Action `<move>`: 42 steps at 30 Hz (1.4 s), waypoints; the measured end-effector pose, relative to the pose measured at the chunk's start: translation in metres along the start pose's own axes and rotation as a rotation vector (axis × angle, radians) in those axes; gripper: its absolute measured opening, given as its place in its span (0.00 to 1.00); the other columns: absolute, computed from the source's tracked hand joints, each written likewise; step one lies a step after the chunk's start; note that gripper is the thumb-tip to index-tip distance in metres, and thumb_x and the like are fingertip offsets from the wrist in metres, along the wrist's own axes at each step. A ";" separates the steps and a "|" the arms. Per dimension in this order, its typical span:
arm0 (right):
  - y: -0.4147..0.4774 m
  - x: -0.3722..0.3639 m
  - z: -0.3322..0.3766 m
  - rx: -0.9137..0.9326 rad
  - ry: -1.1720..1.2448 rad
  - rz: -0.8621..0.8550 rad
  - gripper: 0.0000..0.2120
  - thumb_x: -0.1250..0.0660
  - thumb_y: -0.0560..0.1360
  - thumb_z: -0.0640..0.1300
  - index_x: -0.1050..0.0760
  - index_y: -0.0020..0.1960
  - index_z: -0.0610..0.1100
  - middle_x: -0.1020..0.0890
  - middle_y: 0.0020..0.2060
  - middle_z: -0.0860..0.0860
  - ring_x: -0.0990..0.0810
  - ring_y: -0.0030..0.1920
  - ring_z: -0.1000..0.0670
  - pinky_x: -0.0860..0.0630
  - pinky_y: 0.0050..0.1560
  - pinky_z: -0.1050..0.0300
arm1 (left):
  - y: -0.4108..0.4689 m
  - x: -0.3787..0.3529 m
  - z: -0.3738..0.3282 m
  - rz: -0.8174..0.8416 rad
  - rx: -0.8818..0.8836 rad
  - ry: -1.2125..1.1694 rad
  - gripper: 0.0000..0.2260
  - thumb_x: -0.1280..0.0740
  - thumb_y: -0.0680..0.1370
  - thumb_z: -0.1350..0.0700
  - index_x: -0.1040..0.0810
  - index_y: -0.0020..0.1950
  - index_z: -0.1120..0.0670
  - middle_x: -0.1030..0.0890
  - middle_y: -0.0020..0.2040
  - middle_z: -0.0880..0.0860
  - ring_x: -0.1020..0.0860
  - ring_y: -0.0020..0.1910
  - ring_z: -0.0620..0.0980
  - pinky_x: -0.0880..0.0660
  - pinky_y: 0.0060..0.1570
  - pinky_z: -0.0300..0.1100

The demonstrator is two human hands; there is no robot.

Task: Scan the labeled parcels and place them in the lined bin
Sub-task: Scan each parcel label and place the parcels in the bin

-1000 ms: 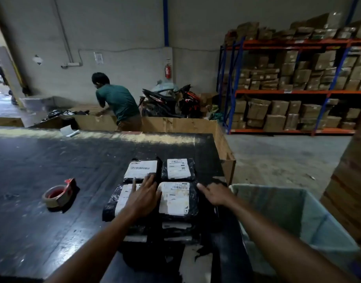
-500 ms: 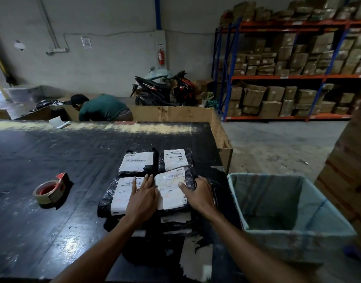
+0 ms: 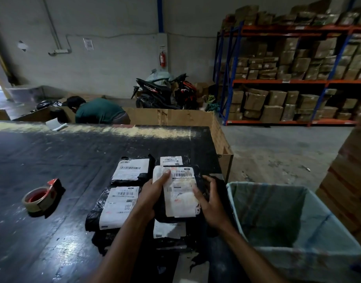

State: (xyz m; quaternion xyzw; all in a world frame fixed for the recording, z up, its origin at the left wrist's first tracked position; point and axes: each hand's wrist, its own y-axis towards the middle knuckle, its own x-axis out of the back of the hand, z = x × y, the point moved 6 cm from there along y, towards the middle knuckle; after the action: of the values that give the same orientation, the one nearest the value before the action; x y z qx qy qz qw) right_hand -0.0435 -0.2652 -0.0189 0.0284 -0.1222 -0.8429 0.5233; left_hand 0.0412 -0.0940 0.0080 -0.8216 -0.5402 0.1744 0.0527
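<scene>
Parcel [image 3: 180, 193] gripped by both hands (label print blurred), partly hiding others.

Both hands [image 3: 153, 193] grip one labeled parcel [image 3: 179, 193]

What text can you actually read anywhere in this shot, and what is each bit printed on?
"310-BAL17": label of the held parcel, gripped by the left hand and right hand.
"310-BAL17", fainter: label of the parcel behind it.
"VARIO", roughly: side of the black scooter.
Other parcel labels, the wall notice, shelf tags: too blurred to read.
</scene>
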 end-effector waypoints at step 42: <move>0.043 -0.009 0.180 -0.468 -0.438 0.409 0.15 0.46 0.84 0.45 0.37 0.67 0.38 0.23 0.52 0.36 0.15 0.29 0.44 0.20 0.25 0.56 | 0.018 0.018 0.046 -0.412 0.044 0.421 0.33 0.41 0.82 0.40 0.31 0.71 0.69 0.26 0.68 0.67 0.25 0.64 0.64 0.29 0.56 0.48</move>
State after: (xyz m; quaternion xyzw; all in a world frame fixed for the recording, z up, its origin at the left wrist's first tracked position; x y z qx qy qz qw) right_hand -0.0340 -0.2439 0.1648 -0.2980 -0.0383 -0.7120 0.6346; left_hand 0.0474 -0.0898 -0.0442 -0.7115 -0.6688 -0.0027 0.2156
